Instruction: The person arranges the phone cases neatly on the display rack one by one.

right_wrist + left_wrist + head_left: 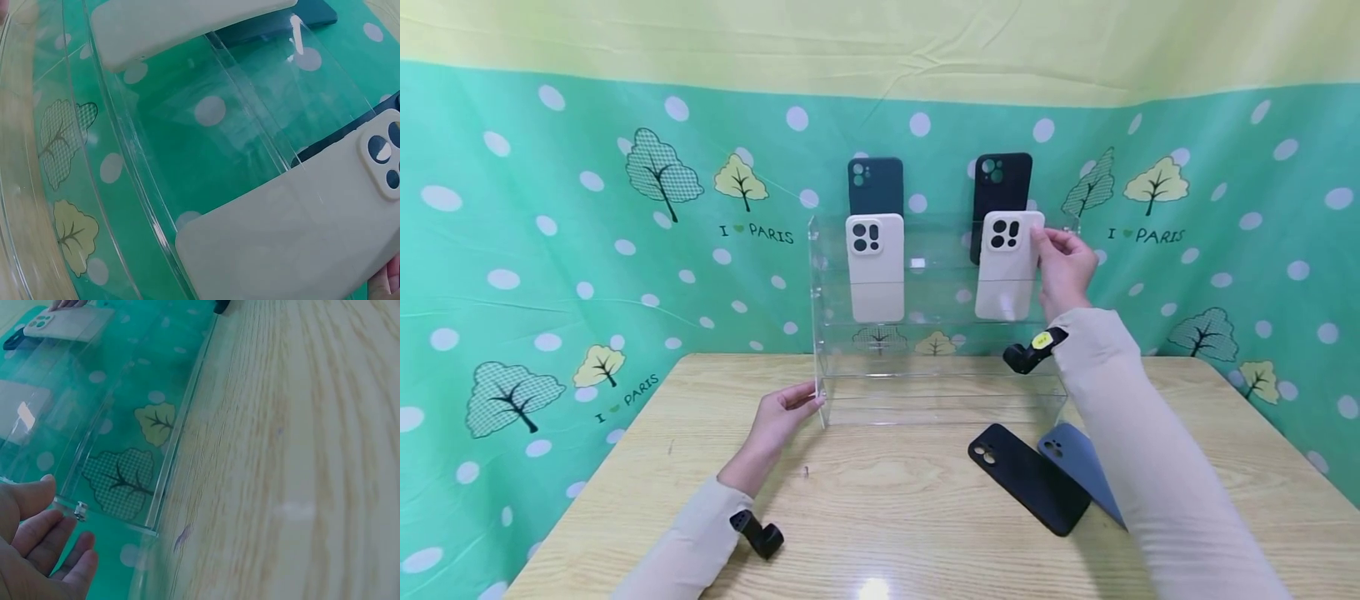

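A clear stepped display stand [940,387] stands at the back of the table. My left hand [784,417] holds its lower left side edge between thumb and fingers; the left wrist view shows this hand [47,540] at the side panel. On the right, my right hand [1063,262] pinches the upper right edge of a white phone case [1006,283], which leans on a tier with its camera cutouts at the top. Only some fingers of that hand [386,281] show in the right wrist view. Another white phone case [877,283] leans on the stand's left.
Behind the white cases, on the top tier, stand a dark teal phone case [876,183] and a black phone case [1003,183]. A black phone case [1030,479] and a blue phone case [1078,467] lie overlapping on the wooden table [880,500]. A green patterned cloth [700,275] hangs behind.
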Motion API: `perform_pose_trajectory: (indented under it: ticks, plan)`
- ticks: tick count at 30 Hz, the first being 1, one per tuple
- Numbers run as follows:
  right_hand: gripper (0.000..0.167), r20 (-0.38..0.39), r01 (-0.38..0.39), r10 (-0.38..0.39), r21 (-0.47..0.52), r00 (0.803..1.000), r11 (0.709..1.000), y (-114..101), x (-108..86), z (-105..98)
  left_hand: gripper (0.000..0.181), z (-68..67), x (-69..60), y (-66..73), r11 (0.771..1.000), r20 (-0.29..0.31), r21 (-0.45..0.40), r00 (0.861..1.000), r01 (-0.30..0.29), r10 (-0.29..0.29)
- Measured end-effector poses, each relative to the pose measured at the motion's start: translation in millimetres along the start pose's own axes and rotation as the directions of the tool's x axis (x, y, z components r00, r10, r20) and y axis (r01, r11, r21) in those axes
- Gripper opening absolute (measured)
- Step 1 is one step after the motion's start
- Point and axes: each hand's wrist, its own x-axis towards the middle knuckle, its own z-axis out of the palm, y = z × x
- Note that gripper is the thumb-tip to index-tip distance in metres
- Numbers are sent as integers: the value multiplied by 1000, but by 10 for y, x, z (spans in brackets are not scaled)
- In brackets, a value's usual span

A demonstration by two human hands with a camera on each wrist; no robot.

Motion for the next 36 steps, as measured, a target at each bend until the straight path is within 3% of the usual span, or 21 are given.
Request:
perform_pose_trajectory:
  ticks: [9, 17, 22, 27, 29, 32, 34, 36]
  plan:
    - [22, 5, -16, 16, -31, 1000, 999, -7, -3, -16, 38, 1, 8, -2, 1000, -1, 5, 1000, 1, -1]
    - [17, 25, -13, 12, 61, 1000, 998, -34, -26, -74, 39, -9, -10, 1, 1000, -3, 19, 1000, 12, -12]
    - [21, 76, -6, -5, 153, 997, 988, -97, -66, -230, 39, -12, -12, 10, 1000, -3, 19, 1000, 6, -6]
    - [27, 180, -30, -9, 211, 984, 977, -139, -159, -504, 39, -8, -4, 9, 1000, -1, 17, 1000, 5, -5]
    - [31, 236, -33, -4, 153, 972, 988, -118, -211, -638, 39, -7, 2, 7, 1000, -2, 16, 1000, 8, -8]
    - [41, 329, 14, 19, -96, 944, 995, -46, -299, -872, 39, -12, -4, 4, 1000, -4, 19, 1000, 9, -9]
    - [46, 376, 93, 22, -283, 927, 955, 42, -349, -1035, 39, -11, -6, 4, 1000, -3, 19, 1000, 7, -6]
    - [47, 425, 167, 9, -375, 905, 912, 157, -390, -1203, 38, -7, -3, 1, 1000, 0, 21, 1000, 2, -2]
